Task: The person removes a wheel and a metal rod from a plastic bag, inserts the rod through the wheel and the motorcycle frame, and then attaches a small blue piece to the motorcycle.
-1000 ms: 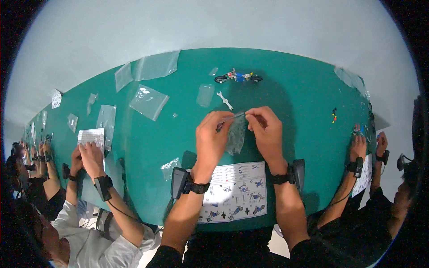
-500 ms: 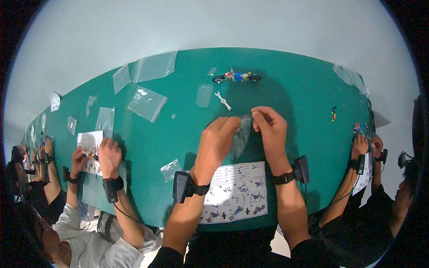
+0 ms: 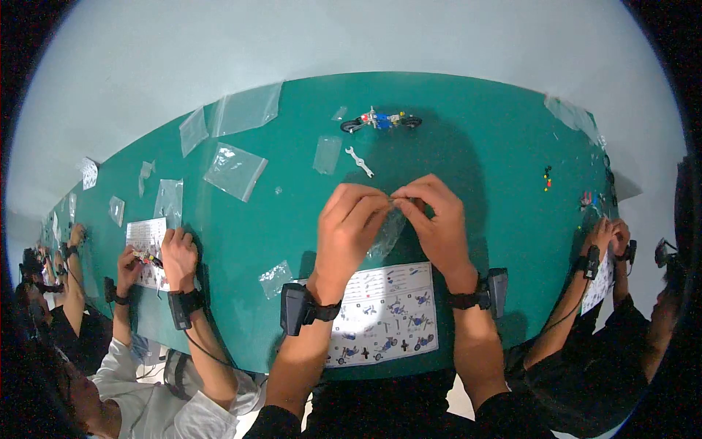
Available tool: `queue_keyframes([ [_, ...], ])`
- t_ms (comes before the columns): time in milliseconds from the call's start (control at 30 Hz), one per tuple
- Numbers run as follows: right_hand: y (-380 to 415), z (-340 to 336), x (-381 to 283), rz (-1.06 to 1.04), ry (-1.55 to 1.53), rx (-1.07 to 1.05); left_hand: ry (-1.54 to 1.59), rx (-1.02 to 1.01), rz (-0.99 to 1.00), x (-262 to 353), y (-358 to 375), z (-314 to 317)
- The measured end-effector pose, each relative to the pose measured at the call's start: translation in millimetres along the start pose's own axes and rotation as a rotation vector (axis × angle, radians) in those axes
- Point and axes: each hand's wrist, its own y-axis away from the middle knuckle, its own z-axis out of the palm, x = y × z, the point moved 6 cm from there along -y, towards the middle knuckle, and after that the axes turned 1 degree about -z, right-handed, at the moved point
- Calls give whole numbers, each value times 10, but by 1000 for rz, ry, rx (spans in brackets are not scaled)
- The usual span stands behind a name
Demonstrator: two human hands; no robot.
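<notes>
A small clear plastic bag [image 3: 386,235] hangs below my fingertips, partly hidden by my hands. My left hand [image 3: 351,228] is closed in a pinch on its upper edge. My right hand [image 3: 437,225] pinches the same edge, and the fingertips of both hands meet there. Just beneath my hands lies a printed instruction sheet [image 3: 391,311] with pictures of a blue motorcycle. Farther off, a built toy motorcycle [image 3: 383,121] in blue, black and grey stands on the table. Between it and my left hand lies a white plastic wrench [image 3: 359,162].
Several clear bags lie about the green table [image 3: 504,190], including a zip bag [image 3: 235,172] and a small bag [image 3: 276,279]. Tiny loose pieces [image 3: 547,178] sit at the right. On both sides, other people's hands [image 3: 179,260] handle small parts.
My right hand has moved left, so its fingertips now meet those of my left hand at the bag's edge. The view has shifted slightly.
</notes>
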Motion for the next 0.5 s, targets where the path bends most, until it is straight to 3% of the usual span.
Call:
queue_keyframes([
  [500,18,14,-21,3,-90,-85,19,52,33,14,30,-60],
])
